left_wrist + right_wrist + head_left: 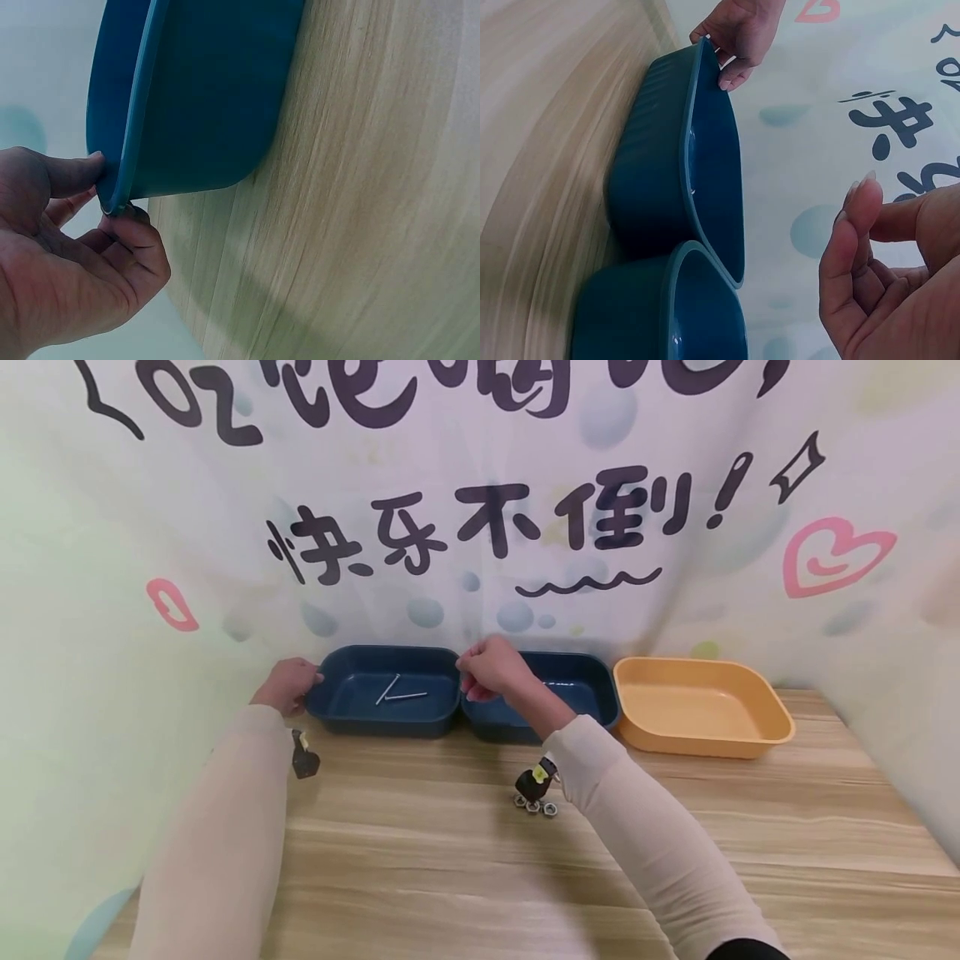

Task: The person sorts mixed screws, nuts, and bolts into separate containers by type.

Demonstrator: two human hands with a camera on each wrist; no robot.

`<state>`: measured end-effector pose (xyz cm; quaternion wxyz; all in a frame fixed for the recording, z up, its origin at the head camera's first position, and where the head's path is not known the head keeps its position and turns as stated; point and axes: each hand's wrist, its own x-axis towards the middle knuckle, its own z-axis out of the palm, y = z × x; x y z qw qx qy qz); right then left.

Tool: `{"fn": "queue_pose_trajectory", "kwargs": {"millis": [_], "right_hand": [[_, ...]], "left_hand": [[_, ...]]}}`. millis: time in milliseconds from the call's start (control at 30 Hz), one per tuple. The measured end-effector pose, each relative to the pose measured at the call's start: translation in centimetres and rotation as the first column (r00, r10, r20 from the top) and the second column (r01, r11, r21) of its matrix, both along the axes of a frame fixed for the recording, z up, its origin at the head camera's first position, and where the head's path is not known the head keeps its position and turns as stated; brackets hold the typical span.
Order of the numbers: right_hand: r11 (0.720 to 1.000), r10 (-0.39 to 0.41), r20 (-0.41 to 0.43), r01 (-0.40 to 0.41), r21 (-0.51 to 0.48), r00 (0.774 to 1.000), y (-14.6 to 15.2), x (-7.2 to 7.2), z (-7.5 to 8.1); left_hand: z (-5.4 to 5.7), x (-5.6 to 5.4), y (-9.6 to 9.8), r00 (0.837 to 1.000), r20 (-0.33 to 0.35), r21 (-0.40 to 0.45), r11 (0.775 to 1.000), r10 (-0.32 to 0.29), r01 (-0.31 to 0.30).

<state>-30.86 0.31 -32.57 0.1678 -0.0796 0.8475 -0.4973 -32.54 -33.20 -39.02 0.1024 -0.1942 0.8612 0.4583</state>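
My left hand (pixel 288 687) pinches the outer end of the left blue tray (pixel 382 727); the left wrist view shows thumb and curled fingers on either side of its rim (pixel 139 97). Two thin silver bolts (pixel 406 697) lie inside that tray. Above the spot where the two blue trays meet hovers my right hand (pixel 495 670), apart from both rims. Its fingers are curled and the thumb meets the fingertips in the right wrist view, with nothing visible between them. Part of the second blue tray (pixel 495 732) is hidden behind the right forearm.
A yellow tray (pixel 690 741) stands at the right end of the row. Several small metal nuts (pixel 533 807) lie on the wooden table (pixel 420 860) in front, close below the black wrist camera (pixel 532 785). A printed cloth (pixel 465 452) hangs right behind the trays.
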Motion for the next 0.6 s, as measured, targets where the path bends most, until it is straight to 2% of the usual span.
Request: {"fn": "queue_pose_trajectory", "kwargs": {"millis": [300,600], "right_hand": [[1.0,0.009,0.027,-0.009,-0.001,1.0,0.9,-0.2,-0.2],[1.0,0.025,0.057,-0.026,0.015,0.998,1.7,-0.2,-0.6]], "left_hand": [[0.1,0.0,0.1,1.0,0.005,-0.018,1.0,-0.003,0.003],[0.0,0.0,0.3,1.0,0.014,-0.028,0.999,0.019,-0.019]]}}
